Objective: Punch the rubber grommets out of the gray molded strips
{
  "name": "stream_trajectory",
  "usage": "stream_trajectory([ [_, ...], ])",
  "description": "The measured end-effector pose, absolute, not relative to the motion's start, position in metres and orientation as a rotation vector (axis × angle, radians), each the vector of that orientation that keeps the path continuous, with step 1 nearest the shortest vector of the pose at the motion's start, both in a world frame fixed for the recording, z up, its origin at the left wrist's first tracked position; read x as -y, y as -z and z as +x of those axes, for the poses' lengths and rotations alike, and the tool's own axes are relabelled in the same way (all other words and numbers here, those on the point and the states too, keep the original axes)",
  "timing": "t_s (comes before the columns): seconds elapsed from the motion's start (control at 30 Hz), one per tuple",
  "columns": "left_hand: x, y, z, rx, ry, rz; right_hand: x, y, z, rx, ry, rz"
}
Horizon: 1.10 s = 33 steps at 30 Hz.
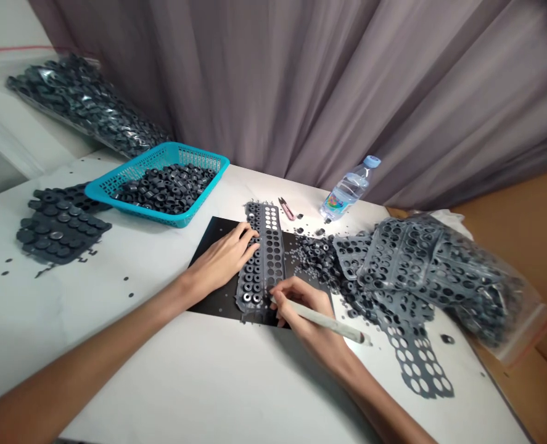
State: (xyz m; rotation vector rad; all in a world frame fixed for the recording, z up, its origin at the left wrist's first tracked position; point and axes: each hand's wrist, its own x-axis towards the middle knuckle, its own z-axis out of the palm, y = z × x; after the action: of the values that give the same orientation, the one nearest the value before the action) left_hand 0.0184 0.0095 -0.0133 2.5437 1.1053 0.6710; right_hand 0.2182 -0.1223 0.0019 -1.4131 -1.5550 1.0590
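Note:
A grey rubber sheet (pixel 261 262) of moulded rings lies on a black mat (pixel 213 243) in the middle of the white table. My left hand (pixel 224 256) lies flat on the sheet's left edge, fingers stretched out and pressing it down. My right hand (pixel 301 305) is closed round a pale stick-like tool (pixel 329 322), whose tip touches the sheet's near end. The right column of the sheet shows punched-out holes; the left columns still hold rings.
A turquoise basket (pixel 116 182) of loose black rings stands at the back left, with a stack of unpunched sheets (pixel 60 228) beside it. Punched sheets and a plastic bag (pixel 499 296) pile up on the right. A water bottle (pixel 347 194) and small snips (pixel 286 208) lie behind.

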Motion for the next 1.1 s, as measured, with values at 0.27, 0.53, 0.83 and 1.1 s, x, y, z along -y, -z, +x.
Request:
stream_trajectory([
  [0.27,0.005,-0.009,0.005,-1.019,-0.753,2.507,0.118,0.005,0.213,1.381,-1.222,-1.355],
  [0.53,0.027,-0.025,-0.005,-0.642,-0.385,2.299,0.117,0.006,0.214,1.410,-1.251,-1.341],
  [0.83,0.036,-0.021,0.000,-0.565,-0.478,2.455,0.119,0.001,0.211,1.539,-1.131,-1.442],
  [1.1,0.013,-0.049,-0.013,-0.977,-1.065,1.782,0.120,0.003,0.209,1.439,-1.158,-1.435],
])
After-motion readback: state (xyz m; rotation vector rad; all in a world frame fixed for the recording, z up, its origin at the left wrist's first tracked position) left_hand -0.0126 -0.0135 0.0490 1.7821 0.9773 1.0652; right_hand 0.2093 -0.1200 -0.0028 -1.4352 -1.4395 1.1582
